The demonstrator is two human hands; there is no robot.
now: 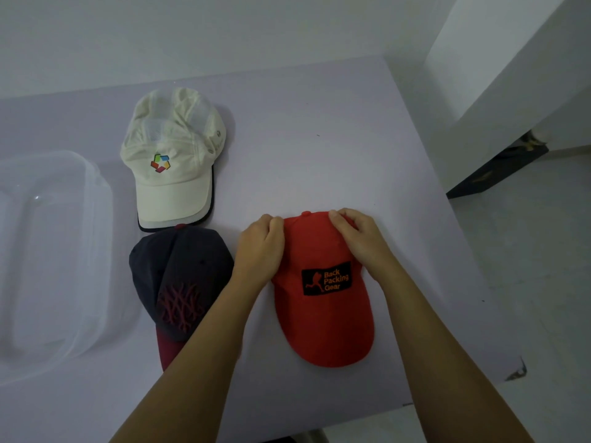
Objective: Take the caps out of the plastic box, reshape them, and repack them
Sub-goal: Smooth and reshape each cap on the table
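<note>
Both hands, left (260,243) & right (358,238), grip pinching the red cotton cap (323,314) crown at 12 o'clock, prob. to reshape it flat on bench (319,123).

My left forearm covers part of the dark cap's (179,276) maroon brim, my fingers (347,223) hide the far rim of the red cap (323,314), the clear plastic box (80,251) runs off the left edge (its inside unreadable), and a second brim under the cream cap (172,155) shows only edges.
</note>
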